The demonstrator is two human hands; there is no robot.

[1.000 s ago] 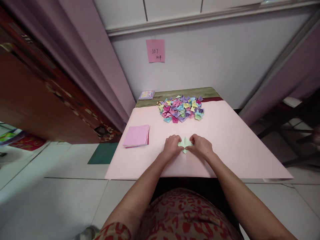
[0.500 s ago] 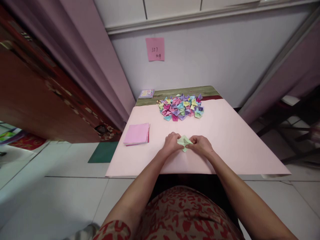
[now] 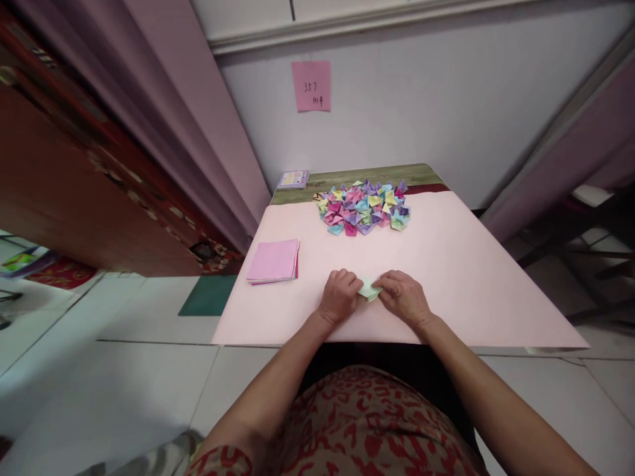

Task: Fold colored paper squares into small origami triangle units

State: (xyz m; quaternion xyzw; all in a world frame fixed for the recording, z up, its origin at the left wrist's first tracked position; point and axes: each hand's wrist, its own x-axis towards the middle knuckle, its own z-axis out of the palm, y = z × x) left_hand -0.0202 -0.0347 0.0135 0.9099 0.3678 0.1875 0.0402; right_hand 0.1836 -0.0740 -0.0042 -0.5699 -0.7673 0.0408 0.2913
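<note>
A small pale green folded paper is between my two hands, low over the front part of the pink-covered table. My left hand is closed on its left edge, the fingers curled. From the other side my right hand pinches the paper's right edge between thumb and fingers. Parts of the paper are hidden under the fingertips. Beyond my hands lies a heap of folded paper pieces in purple, pink, yellow, blue and green.
To the left lies a stack of square paper sheets, pink on top. A small pile of printed packs rests at the table's back left corner. A pink note with handwriting hangs on the wall behind. Purple curtains flank the table.
The green paper has gone from an opened diamond shape to a smaller, flatter folded form. Both hands stay on it, with the fingers shifted. The camera view has tilted slightly.
</note>
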